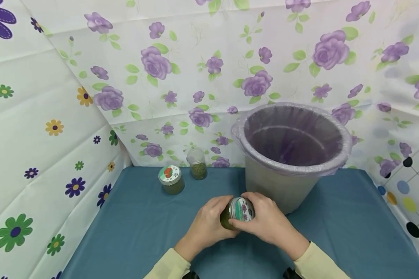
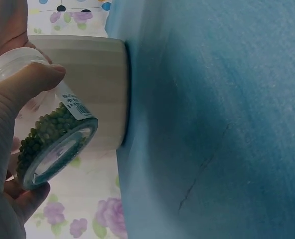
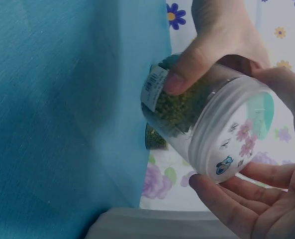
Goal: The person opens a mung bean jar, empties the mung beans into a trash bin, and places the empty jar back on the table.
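Observation:
Over the table, both hands are on a clear plastic jar (image 1: 225, 221), partly filled with small green beans (image 2: 50, 124). My left hand (image 1: 209, 219) grips the jar's body, its thumb across the side near a white barcode label (image 3: 154, 88). The right hand (image 1: 267, 221) holds the jar's lid (image 1: 243, 209) between thumb and fingers. That lid is on the jar, with a sticker in white and green with pink flowers. The jar is tilted, its lid turned toward the right hand and its base to the left.
A lidded jar (image 1: 171, 181) with a tomato-like picture on top stands at the table's back left. Beside it is a slimmer clear jar (image 1: 198, 164) partly filled with green grains. A large bin (image 1: 276, 186) with a purple liner stands behind the right hand on the blue tablecloth (image 1: 139, 232).

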A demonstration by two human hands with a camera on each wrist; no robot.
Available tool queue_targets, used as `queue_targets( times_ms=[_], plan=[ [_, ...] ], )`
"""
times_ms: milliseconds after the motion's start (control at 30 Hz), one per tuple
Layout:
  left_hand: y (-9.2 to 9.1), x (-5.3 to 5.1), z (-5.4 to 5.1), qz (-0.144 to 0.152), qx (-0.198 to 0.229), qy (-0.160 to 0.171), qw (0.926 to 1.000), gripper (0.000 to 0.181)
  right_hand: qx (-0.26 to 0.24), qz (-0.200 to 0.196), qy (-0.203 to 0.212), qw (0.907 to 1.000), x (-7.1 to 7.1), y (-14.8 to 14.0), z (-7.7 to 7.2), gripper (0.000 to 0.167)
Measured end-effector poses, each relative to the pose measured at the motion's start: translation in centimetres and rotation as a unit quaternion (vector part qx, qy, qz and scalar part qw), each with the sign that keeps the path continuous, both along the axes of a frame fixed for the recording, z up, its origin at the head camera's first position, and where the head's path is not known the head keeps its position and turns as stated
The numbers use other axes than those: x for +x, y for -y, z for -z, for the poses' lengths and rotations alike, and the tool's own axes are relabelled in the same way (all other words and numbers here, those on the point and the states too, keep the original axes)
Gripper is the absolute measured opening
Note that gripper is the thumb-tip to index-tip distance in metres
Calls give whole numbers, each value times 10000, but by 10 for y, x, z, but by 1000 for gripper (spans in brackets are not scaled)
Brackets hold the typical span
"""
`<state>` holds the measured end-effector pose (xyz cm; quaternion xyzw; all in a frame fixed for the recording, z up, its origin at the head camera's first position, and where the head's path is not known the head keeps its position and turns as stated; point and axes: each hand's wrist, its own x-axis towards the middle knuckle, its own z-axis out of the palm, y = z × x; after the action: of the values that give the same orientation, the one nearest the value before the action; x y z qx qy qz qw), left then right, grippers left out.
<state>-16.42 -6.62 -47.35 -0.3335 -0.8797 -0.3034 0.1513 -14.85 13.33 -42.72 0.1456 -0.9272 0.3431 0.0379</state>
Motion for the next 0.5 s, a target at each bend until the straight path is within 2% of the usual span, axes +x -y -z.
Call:
queue_targets(
  times_ms=[133, 267, 500],
  plan=[
    [1, 1, 1, -46, -133, 33, 9999, 80, 105, -226, 103, 9996, 1, -2, -1, 70],
    [1, 2, 2, -89, -106, 81, 9999, 79, 179, -367, 33, 9992, 1, -3, 2, 73],
    [2, 1, 1, -55, -40, 50, 10000, 84, 173, -32, 188, 9997, -1, 0, 2, 79]
  ],
)
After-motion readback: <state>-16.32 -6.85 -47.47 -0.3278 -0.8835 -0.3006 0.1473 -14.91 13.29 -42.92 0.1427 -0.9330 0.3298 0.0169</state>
